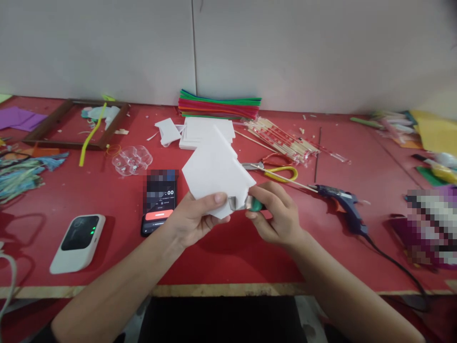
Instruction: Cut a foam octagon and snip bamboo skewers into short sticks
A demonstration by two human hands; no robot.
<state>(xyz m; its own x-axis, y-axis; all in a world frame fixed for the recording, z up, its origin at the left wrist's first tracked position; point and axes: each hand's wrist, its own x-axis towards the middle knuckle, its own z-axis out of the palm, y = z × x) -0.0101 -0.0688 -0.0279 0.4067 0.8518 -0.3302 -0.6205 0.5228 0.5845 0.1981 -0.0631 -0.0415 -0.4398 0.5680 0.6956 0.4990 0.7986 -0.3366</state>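
Observation:
My left hand point(203, 209) grips a folded white paper piece point(216, 169) at its lower end, thumb on top and fingers underneath. The paper has a stepped right edge, and a small shiny metal piece point(232, 203) shows on it beside my thumb. My right hand point(274, 209) pinches a small green object with a metal end point(255, 205) against the paper's lower right corner. Its exact kind is partly hidden by my fingers. Behind the held paper lies a stack of white sheets point(210, 128) on the red table point(228, 262).
A blue glue gun point(342, 205) lies right of my right hand, its cord trailing off the front edge. Scissors point(280, 172) and packed sticks point(282, 138) lie behind. A phone point(159, 202) and white device point(79, 243) are left. Pipe cleaners point(219, 105) sit by the wall.

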